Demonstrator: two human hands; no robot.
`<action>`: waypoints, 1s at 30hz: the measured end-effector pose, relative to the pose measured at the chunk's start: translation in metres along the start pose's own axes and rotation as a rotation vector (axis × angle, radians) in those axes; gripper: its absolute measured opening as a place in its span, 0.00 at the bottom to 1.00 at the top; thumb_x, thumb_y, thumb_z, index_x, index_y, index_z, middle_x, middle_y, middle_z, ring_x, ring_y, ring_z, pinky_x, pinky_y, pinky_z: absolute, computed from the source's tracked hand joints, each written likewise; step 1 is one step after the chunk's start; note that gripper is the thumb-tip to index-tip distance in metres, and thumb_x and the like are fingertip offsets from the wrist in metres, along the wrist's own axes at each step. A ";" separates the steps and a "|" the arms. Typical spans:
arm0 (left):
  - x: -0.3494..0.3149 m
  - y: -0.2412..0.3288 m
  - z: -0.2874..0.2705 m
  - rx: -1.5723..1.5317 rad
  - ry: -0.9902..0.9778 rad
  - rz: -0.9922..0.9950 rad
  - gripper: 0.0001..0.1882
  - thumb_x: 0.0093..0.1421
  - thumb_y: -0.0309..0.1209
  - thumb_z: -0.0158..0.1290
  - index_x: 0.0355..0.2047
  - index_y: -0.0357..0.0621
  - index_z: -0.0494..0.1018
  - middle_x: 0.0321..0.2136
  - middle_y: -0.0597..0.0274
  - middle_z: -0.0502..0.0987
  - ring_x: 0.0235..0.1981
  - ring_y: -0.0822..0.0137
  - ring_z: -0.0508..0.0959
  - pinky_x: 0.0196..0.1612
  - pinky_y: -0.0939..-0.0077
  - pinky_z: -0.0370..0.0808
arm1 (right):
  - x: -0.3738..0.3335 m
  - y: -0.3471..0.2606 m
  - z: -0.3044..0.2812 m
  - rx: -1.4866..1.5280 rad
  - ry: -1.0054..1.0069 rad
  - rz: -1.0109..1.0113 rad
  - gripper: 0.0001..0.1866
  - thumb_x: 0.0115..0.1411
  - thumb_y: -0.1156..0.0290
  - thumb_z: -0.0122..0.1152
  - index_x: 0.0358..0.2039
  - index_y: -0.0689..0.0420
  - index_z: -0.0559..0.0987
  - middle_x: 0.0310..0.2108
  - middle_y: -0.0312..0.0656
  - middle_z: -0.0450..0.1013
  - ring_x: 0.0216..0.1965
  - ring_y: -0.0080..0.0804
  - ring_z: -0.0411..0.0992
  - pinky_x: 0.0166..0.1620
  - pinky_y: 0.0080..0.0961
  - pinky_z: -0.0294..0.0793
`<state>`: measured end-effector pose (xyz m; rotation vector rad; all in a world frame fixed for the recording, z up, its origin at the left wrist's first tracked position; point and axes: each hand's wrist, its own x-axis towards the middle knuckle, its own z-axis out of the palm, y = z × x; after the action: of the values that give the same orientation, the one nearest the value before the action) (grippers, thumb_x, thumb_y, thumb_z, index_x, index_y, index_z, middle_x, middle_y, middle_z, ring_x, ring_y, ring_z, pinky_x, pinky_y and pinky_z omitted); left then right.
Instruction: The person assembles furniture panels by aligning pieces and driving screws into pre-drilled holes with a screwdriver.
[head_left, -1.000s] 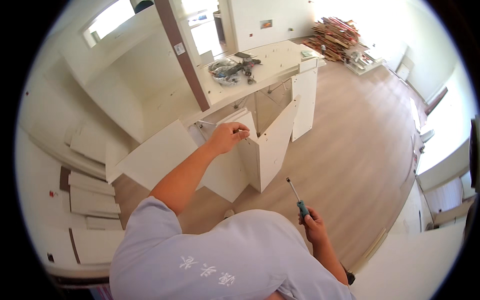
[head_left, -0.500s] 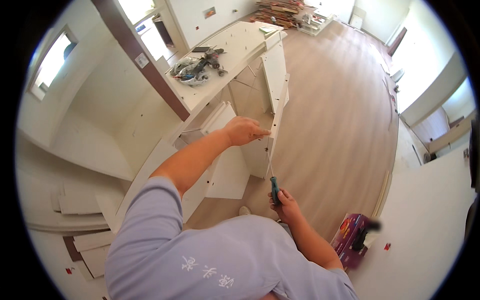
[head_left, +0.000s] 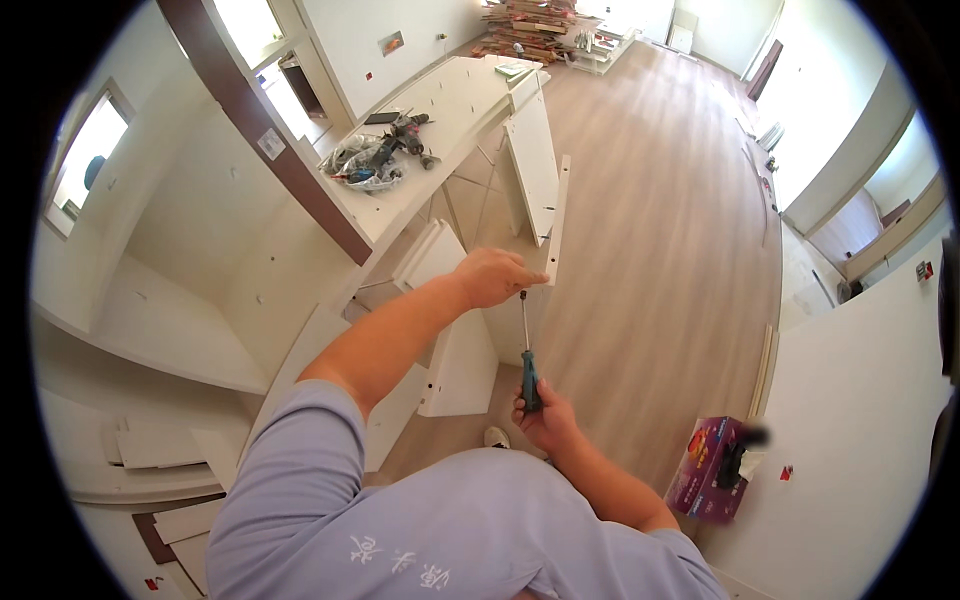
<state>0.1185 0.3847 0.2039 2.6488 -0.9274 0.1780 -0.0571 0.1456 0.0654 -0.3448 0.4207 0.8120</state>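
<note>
My right hand is closed around the teal handle of a screwdriver, its shaft pointing away from me. The tip meets or nearly meets a dark fitting at the edge of a white cabinet panel. Just beyond it, my left hand grips the near end of a narrow white board strip. Its fingertips are bunched at that end, and the fingers' undersides are hidden. Dark holes mark the strip. Behind the strip, another white panel stands tilted.
A long white cabinet piece on the left carries power tools and a clear plastic bag. White panels lean below my left arm. A purple box stands at right. Stacked boards lie far off beyond the wood floor.
The screwdriver and my right hand have shifted slightly left, and the shaft is more upright in view. The strip's far end has swung, leaving a wider gap from the tilted panel.
</note>
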 end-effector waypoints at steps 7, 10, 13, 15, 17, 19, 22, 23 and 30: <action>-0.001 -0.002 0.005 0.010 0.017 0.013 0.21 0.67 0.35 0.57 0.57 0.82 0.79 0.26 0.67 0.74 0.32 0.60 0.80 0.34 0.62 0.76 | -0.005 0.014 0.038 0.143 -0.097 0.052 0.21 0.78 0.52 0.42 0.54 0.56 0.73 0.42 0.39 0.73 0.36 0.30 0.70 0.40 0.27 0.72; 0.001 0.000 0.005 0.055 -0.016 0.004 0.20 0.68 0.37 0.56 0.57 0.82 0.79 0.27 0.67 0.74 0.33 0.60 0.80 0.34 0.61 0.76 | 0.001 0.015 0.064 0.105 -0.094 0.098 0.21 0.78 0.51 0.42 0.54 0.55 0.73 0.41 0.39 0.73 0.35 0.30 0.69 0.37 0.26 0.71; 0.000 -0.001 0.004 0.057 -0.017 0.003 0.18 0.69 0.38 0.55 0.56 0.81 0.80 0.27 0.67 0.74 0.33 0.59 0.80 0.34 0.61 0.76 | 0.014 0.016 0.055 0.109 -0.156 0.121 0.21 0.77 0.49 0.45 0.53 0.54 0.73 0.40 0.37 0.73 0.34 0.29 0.69 0.33 0.25 0.70; 0.003 0.000 0.002 0.042 -0.029 -0.002 0.18 0.69 0.38 0.55 0.56 0.81 0.80 0.27 0.67 0.74 0.33 0.59 0.80 0.34 0.61 0.76 | 0.023 0.011 0.031 0.219 -0.374 0.135 0.22 0.76 0.46 0.46 0.51 0.52 0.73 0.39 0.37 0.72 0.32 0.29 0.69 0.30 0.24 0.69; 0.003 0.001 0.000 0.039 -0.038 -0.012 0.18 0.70 0.38 0.55 0.55 0.81 0.80 0.27 0.67 0.74 0.33 0.59 0.80 0.35 0.61 0.76 | 0.023 0.011 0.033 0.214 -0.331 0.142 0.23 0.74 0.43 0.50 0.50 0.52 0.73 0.37 0.36 0.72 0.29 0.28 0.69 0.27 0.23 0.68; 0.003 0.002 0.000 0.049 -0.044 -0.024 0.17 0.70 0.38 0.55 0.55 0.81 0.80 0.27 0.67 0.75 0.33 0.59 0.80 0.35 0.60 0.76 | 0.021 0.013 0.047 0.116 -0.147 0.108 0.24 0.73 0.42 0.52 0.48 0.51 0.73 0.36 0.35 0.71 0.26 0.26 0.68 0.24 0.22 0.66; 0.001 -0.003 0.005 0.044 -0.004 0.002 0.18 0.70 0.38 0.55 0.55 0.82 0.80 0.27 0.67 0.75 0.33 0.59 0.80 0.35 0.60 0.76 | 0.017 0.013 0.084 -0.220 0.249 -0.028 0.22 0.72 0.43 0.55 0.46 0.50 0.74 0.33 0.33 0.71 0.24 0.24 0.68 0.22 0.21 0.64; 0.001 -0.003 0.006 0.048 -0.010 0.001 0.18 0.70 0.37 0.55 0.56 0.82 0.80 0.27 0.67 0.74 0.33 0.59 0.80 0.35 0.60 0.76 | 0.018 0.013 0.085 -0.358 0.322 -0.090 0.20 0.72 0.45 0.56 0.46 0.50 0.74 0.33 0.33 0.71 0.25 0.24 0.68 0.23 0.21 0.64; 0.001 -0.002 0.006 0.060 -0.037 -0.015 0.21 0.69 0.35 0.55 0.57 0.84 0.78 0.26 0.67 0.74 0.33 0.59 0.79 0.36 0.60 0.76 | 0.032 -0.003 0.065 -0.027 -0.188 0.142 0.14 0.69 0.56 0.64 0.40 0.51 0.72 0.27 0.32 0.69 0.24 0.24 0.68 0.23 0.24 0.66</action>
<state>0.1207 0.3840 0.1981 2.7218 -0.9278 0.1562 -0.0208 0.1927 0.1060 -0.2624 0.2601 0.9803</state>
